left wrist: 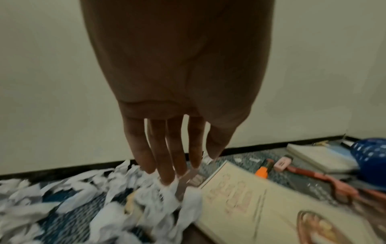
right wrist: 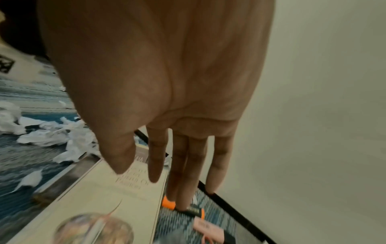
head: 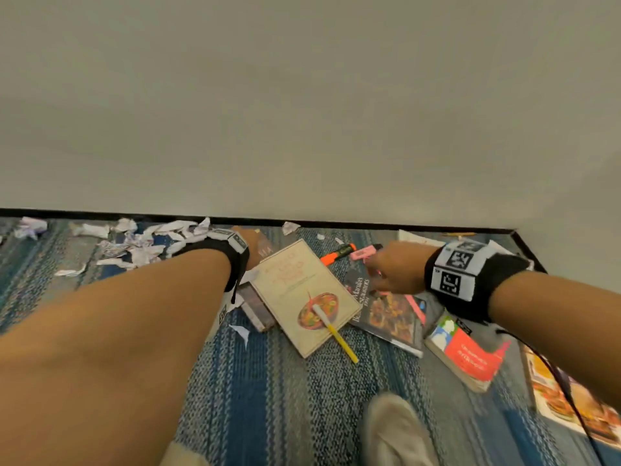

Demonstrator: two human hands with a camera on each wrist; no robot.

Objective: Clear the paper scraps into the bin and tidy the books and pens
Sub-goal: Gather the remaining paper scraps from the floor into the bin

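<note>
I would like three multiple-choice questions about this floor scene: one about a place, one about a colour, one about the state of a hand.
1. Where does the yellow pen lie?
A. on the cream book
B. among the paper scraps
C. against the wall

2. What colour is the marker beside the pink one?
A. green
B. orange
C. black

3. How is the left hand?
A. gripping a book
B. closed in a fist
C. open, fingers straight

Answers:
1 A: the yellow pen rests across the cream book, its end past the book's edge.
2 B: the orange marker lies next to the pink marker.
3 C: the left hand hangs over the paper scraps, holding nothing.
</note>
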